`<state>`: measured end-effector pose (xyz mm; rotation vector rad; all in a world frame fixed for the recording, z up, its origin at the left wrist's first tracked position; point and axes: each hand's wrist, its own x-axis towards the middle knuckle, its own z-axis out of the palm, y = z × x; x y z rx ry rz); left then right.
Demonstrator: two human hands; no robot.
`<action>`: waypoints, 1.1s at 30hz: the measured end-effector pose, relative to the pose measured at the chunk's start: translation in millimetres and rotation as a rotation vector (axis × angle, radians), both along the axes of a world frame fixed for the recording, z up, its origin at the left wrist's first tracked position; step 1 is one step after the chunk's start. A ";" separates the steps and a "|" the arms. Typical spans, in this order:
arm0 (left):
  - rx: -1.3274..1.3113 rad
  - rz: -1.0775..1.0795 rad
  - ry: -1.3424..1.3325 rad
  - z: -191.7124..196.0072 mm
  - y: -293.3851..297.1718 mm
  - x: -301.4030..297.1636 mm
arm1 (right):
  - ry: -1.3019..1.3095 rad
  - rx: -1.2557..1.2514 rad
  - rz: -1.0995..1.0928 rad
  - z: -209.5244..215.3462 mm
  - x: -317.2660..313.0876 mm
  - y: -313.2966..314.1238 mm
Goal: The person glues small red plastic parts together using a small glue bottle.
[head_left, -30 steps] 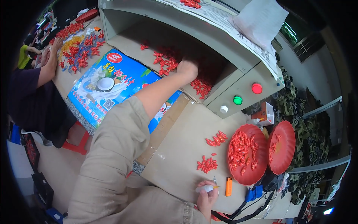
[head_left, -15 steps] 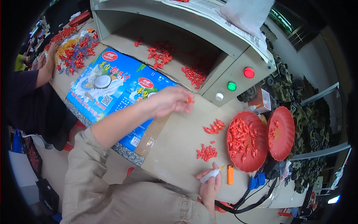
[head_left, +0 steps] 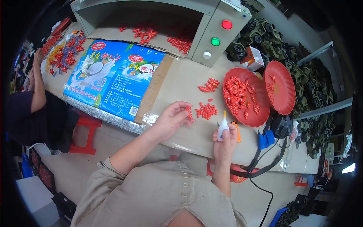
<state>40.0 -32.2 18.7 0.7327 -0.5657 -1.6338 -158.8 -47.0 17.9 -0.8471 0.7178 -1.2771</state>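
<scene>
Left hand: fingertips pinched on one small red plastic part, above the cardboard-covered bench. Right hand: fingers wrapped round a small white glue bottle, yellow nozzle upright. Between and just beyond them, a loose pile of red parts; further right, two red round trays holding more.

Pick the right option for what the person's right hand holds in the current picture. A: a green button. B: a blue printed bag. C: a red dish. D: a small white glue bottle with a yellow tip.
D: the right hand grips a small white glue bottle with its yellow tip up, near the pile of small red pieces, while the left hand pinches one red piece in its fingers.
</scene>
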 end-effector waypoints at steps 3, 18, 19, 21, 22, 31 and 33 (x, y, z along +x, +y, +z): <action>-0.051 0.000 -0.105 3.6 6.2 -8.2 | -0.054 0.032 -0.093 -3.1 0.9 -0.6; -0.203 0.196 -0.507 -15.0 11.1 -35.7 | -0.183 -0.015 -0.058 -6.3 10.1 3.0; -0.228 0.220 -0.574 -15.6 10.9 -36.5 | -0.110 -0.083 -0.078 -7.6 11.9 4.5; -0.245 0.247 -0.641 -16.2 12.1 -38.0 | -0.057 -0.101 -0.083 -8.7 13.3 9.8; -0.250 0.266 -0.685 -15.4 12.7 -38.5 | 0.003 -0.169 -0.109 -10.3 14.0 11.6; -0.244 0.304 -0.780 -15.6 16.6 -37.3 | 0.336 -0.467 -0.212 -16.9 15.3 20.5; -0.244 0.283 -0.820 -13.9 16.0 -38.3 | 0.386 -0.493 -0.216 -19.7 12.7 19.7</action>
